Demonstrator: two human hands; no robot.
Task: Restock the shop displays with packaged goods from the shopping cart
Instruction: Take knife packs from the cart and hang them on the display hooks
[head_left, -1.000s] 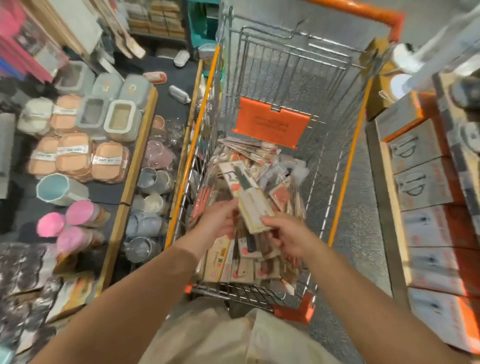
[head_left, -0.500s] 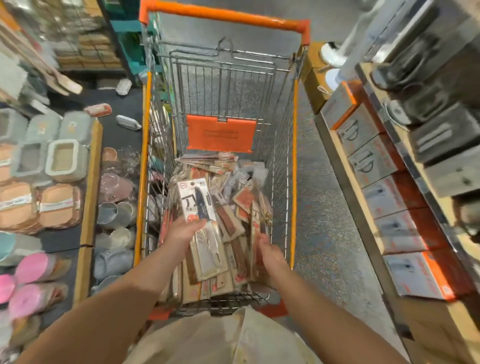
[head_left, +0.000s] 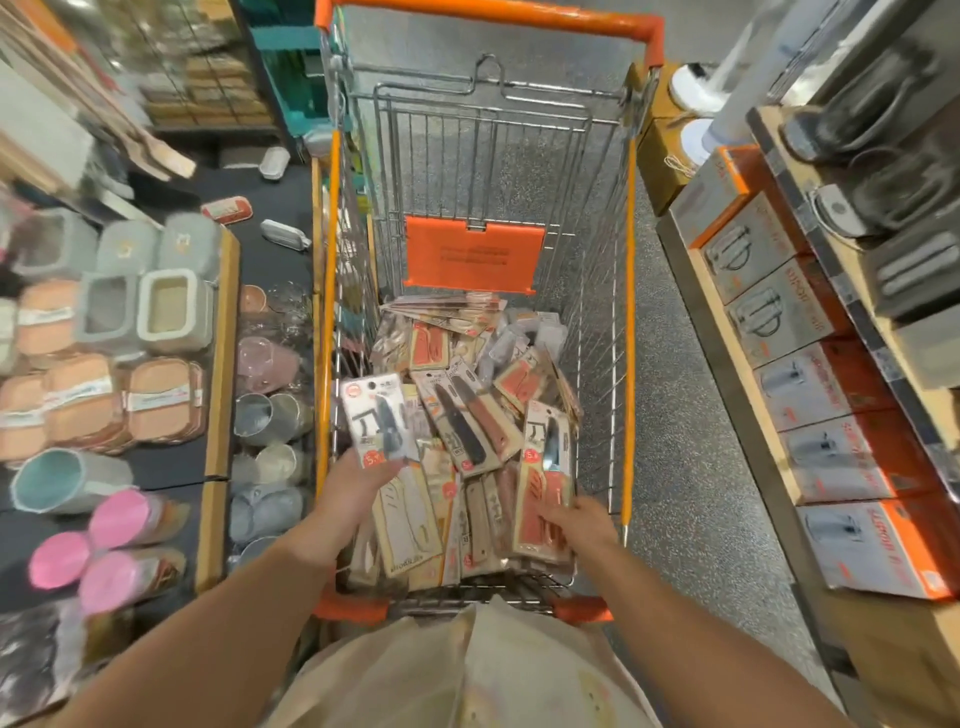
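A wire shopping cart (head_left: 629, 322) with orange trim stands in front of me, its floor heaped with carded packaged knives (head_left: 470, 421). My left hand (head_left: 349, 491) grips a pack with a black-handled knife (head_left: 378, 422) and a flat beige pack under it, lifted at the cart's left side. Over at the cart's near right corner, my right hand (head_left: 581, 524) holds a red-handled knife pack (head_left: 544, 486) standing on edge among the others.
A low display (head_left: 218, 364) on the left holds lunch boxes, pink bottles (head_left: 122, 519), cups and glass mugs. On the right, a shelf edge (head_left: 727, 332) carries orange and grey boxes. A person's white shoes (head_left: 693, 91) stand beyond the cart. Grey floor runs between cart and right shelf.
The view swung so the cart sits centred. My right hand let go of the pack both hands held, dropped to the cart's right corner and took a red-handled pack. My left hand kept its packs.
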